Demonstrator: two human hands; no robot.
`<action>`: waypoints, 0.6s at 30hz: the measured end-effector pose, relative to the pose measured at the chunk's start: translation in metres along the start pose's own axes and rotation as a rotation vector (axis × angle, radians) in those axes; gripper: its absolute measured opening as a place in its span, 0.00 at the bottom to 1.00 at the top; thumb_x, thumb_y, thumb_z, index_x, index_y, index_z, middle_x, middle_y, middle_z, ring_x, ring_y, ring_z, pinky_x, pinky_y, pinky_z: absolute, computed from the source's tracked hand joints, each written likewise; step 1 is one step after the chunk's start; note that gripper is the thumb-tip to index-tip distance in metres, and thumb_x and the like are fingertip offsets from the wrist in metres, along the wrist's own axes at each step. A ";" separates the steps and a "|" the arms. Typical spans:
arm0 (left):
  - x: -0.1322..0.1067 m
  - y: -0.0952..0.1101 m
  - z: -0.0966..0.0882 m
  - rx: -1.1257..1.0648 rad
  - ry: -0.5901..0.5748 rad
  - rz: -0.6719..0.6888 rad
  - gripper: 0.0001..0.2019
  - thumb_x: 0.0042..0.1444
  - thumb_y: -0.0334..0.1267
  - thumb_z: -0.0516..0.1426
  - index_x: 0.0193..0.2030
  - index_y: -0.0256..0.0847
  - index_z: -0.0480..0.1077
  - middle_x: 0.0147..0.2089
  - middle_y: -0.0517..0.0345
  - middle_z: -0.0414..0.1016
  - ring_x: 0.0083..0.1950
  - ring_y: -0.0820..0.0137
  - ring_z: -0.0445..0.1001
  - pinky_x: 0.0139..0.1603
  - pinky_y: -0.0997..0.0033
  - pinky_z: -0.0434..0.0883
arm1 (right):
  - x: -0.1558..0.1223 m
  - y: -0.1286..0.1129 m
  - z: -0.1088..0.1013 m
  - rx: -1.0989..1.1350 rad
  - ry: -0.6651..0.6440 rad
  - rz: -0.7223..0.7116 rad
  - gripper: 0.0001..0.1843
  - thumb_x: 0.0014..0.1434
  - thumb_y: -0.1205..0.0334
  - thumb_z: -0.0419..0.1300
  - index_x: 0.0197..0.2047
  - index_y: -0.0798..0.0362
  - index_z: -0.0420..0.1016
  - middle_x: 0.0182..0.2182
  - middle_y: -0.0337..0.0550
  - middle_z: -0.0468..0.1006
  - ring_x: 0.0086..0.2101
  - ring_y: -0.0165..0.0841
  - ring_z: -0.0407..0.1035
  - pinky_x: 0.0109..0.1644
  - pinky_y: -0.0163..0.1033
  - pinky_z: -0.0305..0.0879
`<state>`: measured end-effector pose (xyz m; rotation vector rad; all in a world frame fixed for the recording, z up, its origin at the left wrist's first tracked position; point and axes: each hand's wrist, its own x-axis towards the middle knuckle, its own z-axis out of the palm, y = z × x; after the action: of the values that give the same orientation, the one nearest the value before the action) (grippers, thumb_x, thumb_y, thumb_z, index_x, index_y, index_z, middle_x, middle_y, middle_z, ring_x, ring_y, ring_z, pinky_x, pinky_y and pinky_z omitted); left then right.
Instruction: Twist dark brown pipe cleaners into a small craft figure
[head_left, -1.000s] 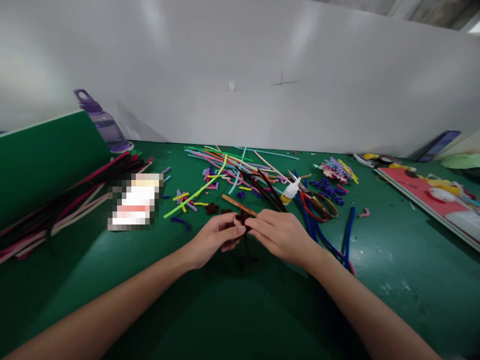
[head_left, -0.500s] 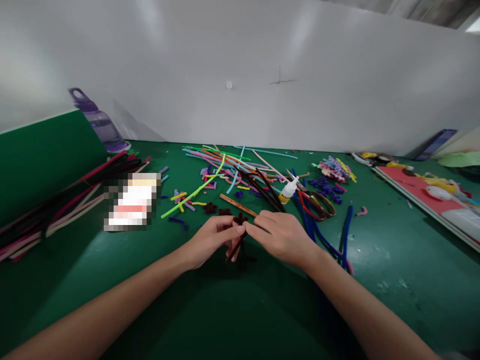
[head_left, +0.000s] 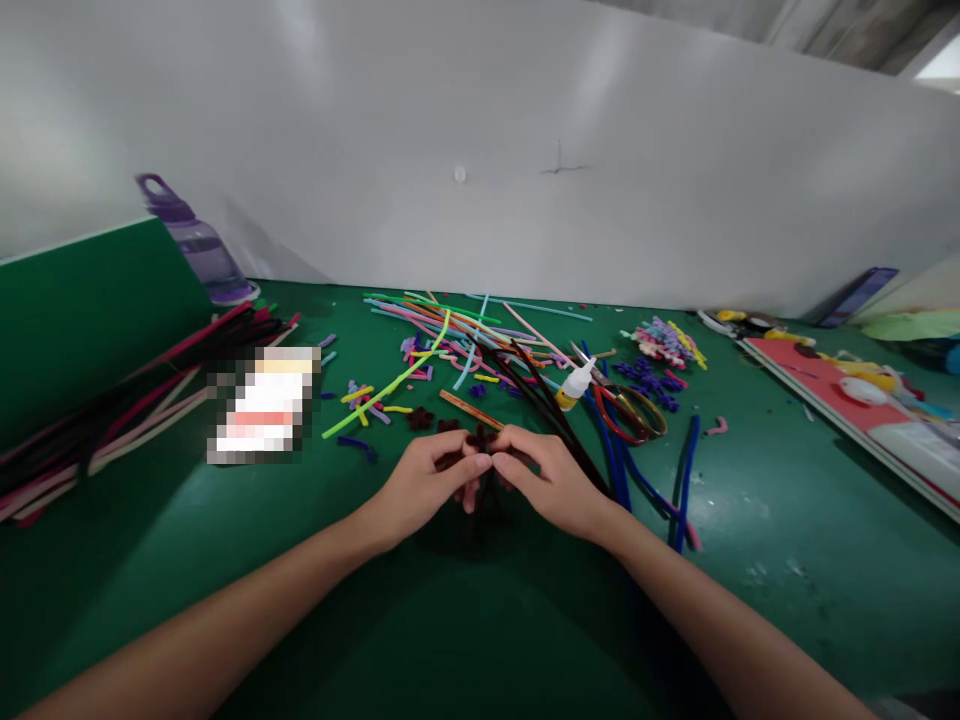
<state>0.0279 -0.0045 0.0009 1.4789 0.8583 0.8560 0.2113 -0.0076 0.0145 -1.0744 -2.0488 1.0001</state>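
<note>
A small dark brown pipe-cleaner flower (head_left: pixel 482 438) is pinched between my two hands, low over the table's middle. My left hand (head_left: pixel 431 475) grips it from the left with thumb and fingers. From the other side my right hand (head_left: pixel 551 478) closes on it, thumb tip almost meeting the left thumb. The fingers partly hide the piece. Just beyond the hands lie another brown flower (head_left: pixel 420 419) and a flat brown stick (head_left: pixel 471 409). Long dark brown pipe cleaners (head_left: pixel 551 400) run toward my right wrist.
A white glue bottle (head_left: pixel 577 385) stands beside red-handled scissors (head_left: pixel 630 413). Blue pipe cleaners (head_left: pixel 686 480) lie at right, near purple flowers (head_left: pixel 649 380). Coloured stems (head_left: pixel 480 325) are heaped at the back. At left are a purple water bottle (head_left: pixel 202 245) and a stem bundle (head_left: pixel 150 410).
My right hand has turned and drawn its fingers in around the brown flower. The dark strand that hung down below the hands shows less now. The left hand has barely moved.
</note>
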 end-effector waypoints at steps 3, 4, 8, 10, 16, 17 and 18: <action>0.000 0.000 -0.001 0.009 -0.029 -0.023 0.15 0.58 0.42 0.55 0.24 0.36 0.63 0.19 0.63 0.67 0.22 0.76 0.67 0.25 0.77 0.63 | 0.001 0.003 0.003 0.277 -0.070 0.136 0.11 0.63 0.57 0.51 0.30 0.53 0.63 0.20 0.33 0.64 0.22 0.26 0.60 0.26 0.31 0.56; 0.000 0.000 -0.001 0.003 -0.042 -0.032 0.15 0.58 0.43 0.55 0.24 0.36 0.63 0.19 0.63 0.67 0.21 0.76 0.67 0.25 0.78 0.62 | 0.002 0.004 0.004 0.351 -0.084 0.159 0.11 0.62 0.57 0.51 0.30 0.53 0.63 0.20 0.33 0.64 0.21 0.26 0.59 0.25 0.31 0.56; 0.001 -0.002 -0.002 -0.042 -0.087 -0.062 0.15 0.57 0.43 0.55 0.25 0.36 0.64 0.19 0.63 0.67 0.21 0.76 0.67 0.23 0.78 0.62 | 0.003 0.009 0.008 0.523 -0.108 0.217 0.12 0.61 0.55 0.52 0.30 0.53 0.63 0.18 0.33 0.64 0.20 0.26 0.59 0.23 0.30 0.56; 0.002 -0.003 -0.002 -0.077 -0.094 -0.078 0.15 0.56 0.44 0.56 0.26 0.36 0.64 0.20 0.63 0.68 0.20 0.75 0.68 0.23 0.77 0.62 | 0.003 0.010 0.010 0.563 -0.104 0.234 0.12 0.60 0.55 0.53 0.30 0.53 0.63 0.18 0.33 0.64 0.19 0.25 0.59 0.22 0.30 0.55; 0.005 0.000 -0.002 -0.176 -0.036 -0.080 0.19 0.59 0.49 0.51 0.26 0.35 0.66 0.22 0.58 0.70 0.24 0.72 0.70 0.27 0.73 0.66 | 0.004 0.011 0.011 0.616 -0.020 0.256 0.11 0.60 0.57 0.53 0.28 0.53 0.61 0.16 0.31 0.64 0.17 0.25 0.57 0.20 0.29 0.52; 0.006 0.001 -0.002 -0.197 -0.005 -0.085 0.20 0.60 0.49 0.50 0.28 0.34 0.67 0.23 0.58 0.70 0.24 0.71 0.70 0.27 0.73 0.66 | 0.005 0.012 0.010 0.623 0.011 0.259 0.11 0.60 0.58 0.52 0.28 0.53 0.61 0.15 0.31 0.63 0.17 0.25 0.57 0.19 0.29 0.52; 0.007 0.001 -0.003 -0.215 0.031 -0.091 0.20 0.61 0.50 0.49 0.30 0.33 0.67 0.23 0.57 0.70 0.24 0.71 0.70 0.26 0.73 0.65 | 0.005 0.013 0.010 0.632 0.044 0.264 0.11 0.59 0.58 0.52 0.28 0.53 0.60 0.14 0.31 0.63 0.16 0.24 0.57 0.19 0.29 0.51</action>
<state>0.0283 0.0026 0.0020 1.2336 0.8224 0.8768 0.2066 -0.0016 -0.0004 -1.0097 -1.4103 1.5988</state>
